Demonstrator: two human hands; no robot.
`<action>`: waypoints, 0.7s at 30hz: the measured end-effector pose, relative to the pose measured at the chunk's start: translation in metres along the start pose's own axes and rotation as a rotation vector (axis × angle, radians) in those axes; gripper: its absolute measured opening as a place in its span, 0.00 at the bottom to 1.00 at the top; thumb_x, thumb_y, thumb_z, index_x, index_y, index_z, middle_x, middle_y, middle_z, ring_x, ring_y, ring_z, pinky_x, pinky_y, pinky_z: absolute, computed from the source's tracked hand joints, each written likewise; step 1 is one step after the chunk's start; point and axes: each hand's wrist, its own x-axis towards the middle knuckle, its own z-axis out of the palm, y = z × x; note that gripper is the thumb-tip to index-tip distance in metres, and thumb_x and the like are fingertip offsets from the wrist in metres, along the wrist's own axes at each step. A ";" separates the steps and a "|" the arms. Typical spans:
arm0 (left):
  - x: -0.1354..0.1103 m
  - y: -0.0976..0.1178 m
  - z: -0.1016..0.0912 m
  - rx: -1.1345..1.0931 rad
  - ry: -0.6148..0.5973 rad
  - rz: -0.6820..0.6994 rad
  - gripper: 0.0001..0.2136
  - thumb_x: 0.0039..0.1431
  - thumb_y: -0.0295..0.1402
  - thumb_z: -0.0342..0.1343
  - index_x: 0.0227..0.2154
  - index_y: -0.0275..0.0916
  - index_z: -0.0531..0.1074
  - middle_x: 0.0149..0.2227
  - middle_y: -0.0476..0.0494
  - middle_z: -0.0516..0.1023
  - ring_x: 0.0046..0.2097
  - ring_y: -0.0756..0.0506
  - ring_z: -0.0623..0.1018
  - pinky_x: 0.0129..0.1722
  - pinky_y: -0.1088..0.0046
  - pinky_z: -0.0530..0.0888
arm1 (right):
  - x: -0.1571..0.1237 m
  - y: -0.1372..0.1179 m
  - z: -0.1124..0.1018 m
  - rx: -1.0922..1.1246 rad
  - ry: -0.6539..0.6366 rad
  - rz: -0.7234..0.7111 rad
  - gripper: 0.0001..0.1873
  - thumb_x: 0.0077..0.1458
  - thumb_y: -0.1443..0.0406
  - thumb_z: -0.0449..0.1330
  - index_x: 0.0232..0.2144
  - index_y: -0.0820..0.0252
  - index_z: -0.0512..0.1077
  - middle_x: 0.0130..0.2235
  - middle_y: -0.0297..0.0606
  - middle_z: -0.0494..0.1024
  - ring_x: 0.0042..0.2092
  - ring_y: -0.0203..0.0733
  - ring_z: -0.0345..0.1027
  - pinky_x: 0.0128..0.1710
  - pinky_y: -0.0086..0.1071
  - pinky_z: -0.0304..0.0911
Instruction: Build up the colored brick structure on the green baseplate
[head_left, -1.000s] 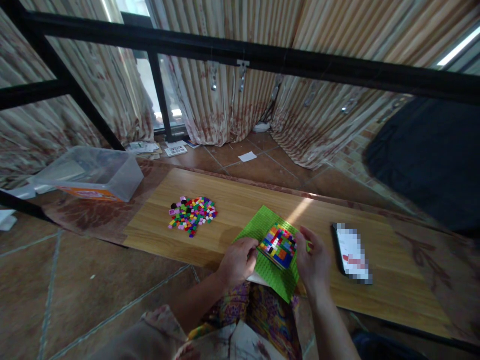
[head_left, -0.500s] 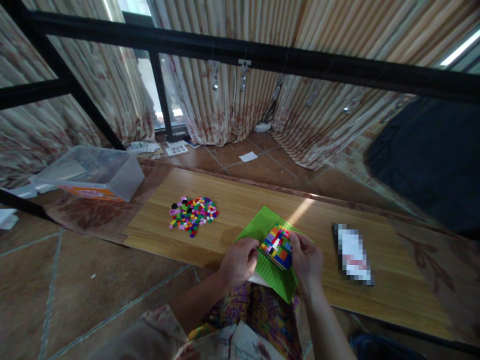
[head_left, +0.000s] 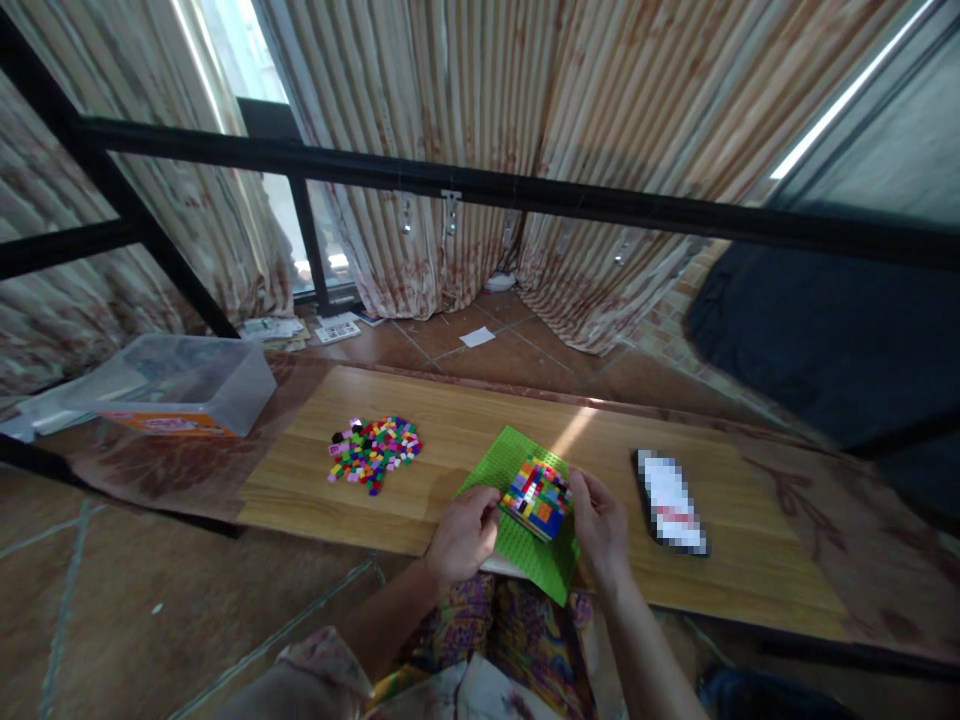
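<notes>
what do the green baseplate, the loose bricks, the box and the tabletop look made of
Baseplate: probably molded plastic, evenly green and studded.
Bricks: likely plastic too, small and brightly colored.
Box: seemingly thin plastic, since its walls are translucent.
Tabletop: wood or wood-look laminate, smooth with streaky grain; I can't tell which.

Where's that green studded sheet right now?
In the head view, the green studded sheet is low, just right of centre, between the left hand and the right hand, beneath the colourful brick block.

Wooden tabletop carries loose bricks, green baseplate, phone.
</notes>
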 end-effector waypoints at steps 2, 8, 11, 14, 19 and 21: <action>0.000 0.002 0.000 0.012 -0.007 -0.013 0.07 0.56 0.26 0.50 0.36 0.40 0.70 0.35 0.46 0.75 0.38 0.46 0.74 0.38 0.72 0.68 | -0.015 0.006 -0.008 -0.011 0.068 0.018 0.29 0.54 0.47 0.54 0.45 0.65 0.74 0.43 0.47 0.79 0.43 0.50 0.72 0.42 0.37 0.65; 0.000 0.005 0.003 0.061 -0.009 -0.043 0.06 0.52 0.26 0.54 0.35 0.40 0.68 0.33 0.48 0.73 0.36 0.47 0.72 0.36 0.73 0.66 | -0.066 0.022 -0.010 -0.132 -0.012 0.095 0.34 0.54 0.46 0.52 0.53 0.64 0.67 0.53 0.51 0.73 0.53 0.53 0.67 0.52 0.43 0.61; 0.001 0.007 0.004 0.087 0.002 -0.103 0.06 0.53 0.28 0.55 0.35 0.40 0.68 0.32 0.48 0.73 0.35 0.47 0.72 0.35 0.72 0.66 | -0.070 0.020 0.003 -0.144 -0.059 0.025 0.33 0.55 0.47 0.51 0.55 0.62 0.66 0.55 0.49 0.72 0.56 0.52 0.64 0.57 0.45 0.57; 0.001 0.010 0.004 0.085 0.006 -0.159 0.07 0.53 0.28 0.54 0.37 0.39 0.68 0.33 0.47 0.74 0.36 0.46 0.73 0.36 0.72 0.66 | -0.059 0.017 0.014 -0.139 -0.077 -0.018 0.33 0.56 0.47 0.49 0.55 0.63 0.66 0.56 0.49 0.71 0.58 0.52 0.63 0.59 0.46 0.55; -0.001 0.012 -0.001 0.059 -0.027 -0.149 0.07 0.53 0.27 0.53 0.36 0.39 0.68 0.34 0.46 0.75 0.37 0.46 0.74 0.36 0.71 0.68 | -0.033 0.016 0.014 -0.183 -0.160 -0.028 0.33 0.57 0.47 0.48 0.54 0.64 0.67 0.55 0.50 0.72 0.57 0.52 0.64 0.58 0.46 0.56; -0.003 0.012 -0.006 0.040 -0.043 -0.151 0.08 0.53 0.27 0.53 0.38 0.39 0.68 0.35 0.46 0.76 0.36 0.46 0.75 0.35 0.72 0.69 | -0.027 0.015 0.009 -0.216 -0.193 -0.017 0.33 0.57 0.46 0.48 0.53 0.64 0.69 0.54 0.49 0.73 0.56 0.53 0.65 0.56 0.46 0.58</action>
